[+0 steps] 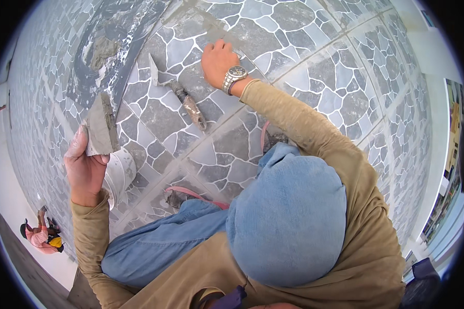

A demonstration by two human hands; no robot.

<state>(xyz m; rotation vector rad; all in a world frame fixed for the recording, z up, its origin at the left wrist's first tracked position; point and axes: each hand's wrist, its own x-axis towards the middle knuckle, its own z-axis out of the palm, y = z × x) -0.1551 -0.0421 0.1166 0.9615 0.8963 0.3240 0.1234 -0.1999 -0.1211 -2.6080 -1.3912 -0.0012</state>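
My left hand (pixel 84 167) is raised over the floor at the left, its thumb and fingers closed around the lower edge of a flat grey mortar-caked piece (pixel 102 126). Mortar hides what kind of tool it is. Farther ahead, my right hand (pixel 219 64), with a metal watch (pixel 235 76) on its wrist, reaches down to the stone-patterned tiles (pixel 294 67). Its fingers are bent at a damp grey smear on a joint; whatever they may hold is hidden. Between the hands a pointed trowel (pixel 183 98) lies on the tiles, its handle toward me and crusted with mortar.
A dark sheet (pixel 85 82) at the far left carries a heap of wet mortar (pixel 103 51). Beside my left forearm stands a white bucket (pixel 122 170). My knee (pixel 288 221) rises in front of me. Another person (pixel 42 234) crouches at the far left.
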